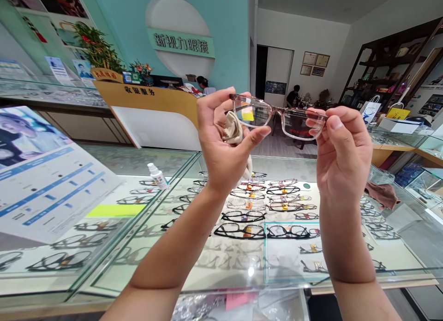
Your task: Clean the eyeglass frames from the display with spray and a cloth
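Observation:
I hold a pair of clear pinkish glasses [277, 116] up in front of me with both hands. My left hand [221, 141] pinches the left lens, which carries a yellow sticker, and keeps a beige cleaning cloth [234, 129] bunched in its palm. My right hand [341, 150] grips the right end of the frame between thumb and fingers. Both hands hover above a glass display counter [194, 265].
Rows of eyeglass frames [249, 217] lie under the counter glass. A small white spray bottle [157, 175] lies on the glass at left, beside a leaning printed poster [44, 182]. A brown cloth [382, 194] lies at right. A yellow service desk [152, 104] stands behind, with people seated farther back.

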### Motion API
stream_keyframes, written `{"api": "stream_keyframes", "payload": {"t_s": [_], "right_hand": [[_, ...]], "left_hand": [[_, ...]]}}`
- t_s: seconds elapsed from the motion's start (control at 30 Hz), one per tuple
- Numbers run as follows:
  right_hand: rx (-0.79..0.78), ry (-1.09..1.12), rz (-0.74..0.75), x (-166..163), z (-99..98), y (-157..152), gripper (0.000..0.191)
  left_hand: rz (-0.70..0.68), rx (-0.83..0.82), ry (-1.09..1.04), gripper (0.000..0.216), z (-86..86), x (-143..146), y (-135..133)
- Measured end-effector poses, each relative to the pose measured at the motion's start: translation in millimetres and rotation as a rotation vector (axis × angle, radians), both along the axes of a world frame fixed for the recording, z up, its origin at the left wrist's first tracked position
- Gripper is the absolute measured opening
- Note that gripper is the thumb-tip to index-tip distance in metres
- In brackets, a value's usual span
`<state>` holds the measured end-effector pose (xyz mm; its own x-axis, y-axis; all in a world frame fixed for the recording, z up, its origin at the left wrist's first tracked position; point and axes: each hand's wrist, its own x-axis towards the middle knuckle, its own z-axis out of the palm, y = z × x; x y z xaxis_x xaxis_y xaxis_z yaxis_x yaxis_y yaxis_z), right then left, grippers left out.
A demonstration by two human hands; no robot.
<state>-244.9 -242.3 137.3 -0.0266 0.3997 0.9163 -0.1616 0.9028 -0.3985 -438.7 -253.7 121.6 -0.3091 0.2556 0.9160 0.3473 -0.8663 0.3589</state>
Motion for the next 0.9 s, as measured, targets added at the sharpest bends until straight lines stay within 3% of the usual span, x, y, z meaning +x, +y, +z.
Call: {"api": "stream_keyframes", "payload": {"t_s": [0.33, 0.53, 0.7, 0.8, 0.9], "right_hand": [[0.068, 0.023, -0.116, -2, -4.3, 7, 0.020], [0.035, 0.022, -0.099, -2, -3.6, 9, 0.020], [0.013, -0.062, -0.034, -2, -1.2, 4, 0.029], [0.089, -0.145, 0.066, -2, 1.3, -3, 0.029], [0.179, -0.300, 0.027, -3, 4.2, -8, 0.040]], "left_hand": [[-0.253, -0.090, -0.037, 0.072, -3.0, -1, 0], [-0.240, -0.198, -0.070, 0.077, -2.7, -1, -3], [-0.542, -0.391, -0.264, 0.057, 4.9, 0, -18], [-0.715, -0.572, -0.202, 0.048, 10.7, -3, -24], [-0.739, -0.661, -0.088, 0.046, 11.8, -5, -24]]}}
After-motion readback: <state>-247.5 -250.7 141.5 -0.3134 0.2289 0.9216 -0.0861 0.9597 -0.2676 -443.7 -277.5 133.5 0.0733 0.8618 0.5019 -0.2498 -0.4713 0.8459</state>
